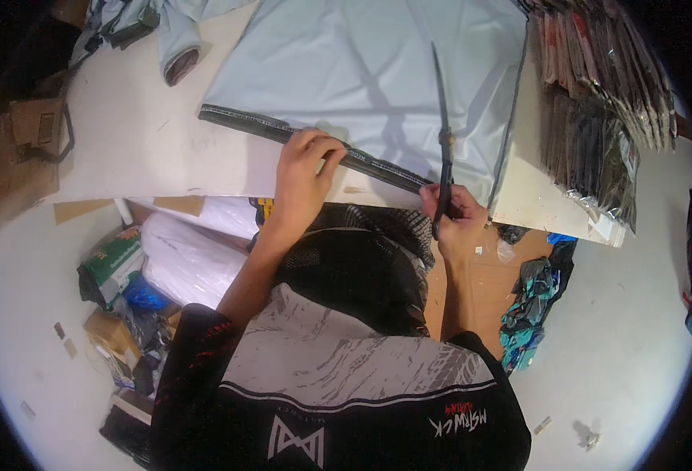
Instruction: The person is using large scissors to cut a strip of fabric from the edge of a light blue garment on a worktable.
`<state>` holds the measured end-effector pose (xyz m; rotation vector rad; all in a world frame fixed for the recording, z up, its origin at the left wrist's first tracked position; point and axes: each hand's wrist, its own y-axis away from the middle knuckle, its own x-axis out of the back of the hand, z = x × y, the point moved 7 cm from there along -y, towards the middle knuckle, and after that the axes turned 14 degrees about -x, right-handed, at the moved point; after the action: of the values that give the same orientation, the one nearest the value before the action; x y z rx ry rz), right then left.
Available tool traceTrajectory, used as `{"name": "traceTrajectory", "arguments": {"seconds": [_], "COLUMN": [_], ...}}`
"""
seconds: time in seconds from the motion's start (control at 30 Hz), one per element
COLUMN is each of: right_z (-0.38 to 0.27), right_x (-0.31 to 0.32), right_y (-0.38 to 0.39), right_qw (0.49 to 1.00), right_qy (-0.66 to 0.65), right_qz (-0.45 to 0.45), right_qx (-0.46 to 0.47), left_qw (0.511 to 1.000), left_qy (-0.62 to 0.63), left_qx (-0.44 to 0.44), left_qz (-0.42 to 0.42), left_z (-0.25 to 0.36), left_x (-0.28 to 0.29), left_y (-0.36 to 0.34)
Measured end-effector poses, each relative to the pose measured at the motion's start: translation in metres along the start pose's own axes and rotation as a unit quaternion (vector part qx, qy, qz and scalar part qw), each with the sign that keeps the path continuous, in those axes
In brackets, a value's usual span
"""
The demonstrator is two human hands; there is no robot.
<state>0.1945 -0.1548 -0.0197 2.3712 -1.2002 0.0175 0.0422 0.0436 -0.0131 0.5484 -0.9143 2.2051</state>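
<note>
A pale blue-grey garment lies spread on the white table, with a dark printed band along its near edge. My left hand is closed at the middle of this band, thumb and fingertips pinching the edge. At the band's right end is my right hand, its fingers curled round the handles of black scissors. The scissors' blades point away from me over the cloth and look closed together. My right thumb and fingertips are also close to the band's end; whether they grip the cloth is hard to see.
Stacked garments in clear plastic bags lie at the table's right edge. Another pale garment is at the far left. Below the table are a white plastic-wrapped bundle, a cardboard sheet and a heap of cloth scraps.
</note>
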Motion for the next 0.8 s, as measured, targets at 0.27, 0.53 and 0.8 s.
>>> {"name": "traceTrajectory", "arguments": {"seconds": [0.27,0.53,0.8], "right_z": [0.006,0.003,-0.005], "right_x": [0.032,0.053,0.046], "right_y": [0.026,0.014,0.009], "right_qw": [0.967,0.922,0.895], "right_qy": [0.208,0.351,0.419], "right_qz": [-0.127,-0.16,-0.152], "right_qx": [-0.073,-0.032,0.0], "left_qw": [0.991,0.987,0.963], "left_qy": [0.001,0.035,0.069], "left_qx": [0.007,-0.031,-0.015], "left_qz": [-0.131,-0.156,-0.26], "left_z": [0.013,-0.008,-0.012], "left_x": [0.028,0.001,-0.013], "left_y": [0.009,-0.029,-0.04]}}
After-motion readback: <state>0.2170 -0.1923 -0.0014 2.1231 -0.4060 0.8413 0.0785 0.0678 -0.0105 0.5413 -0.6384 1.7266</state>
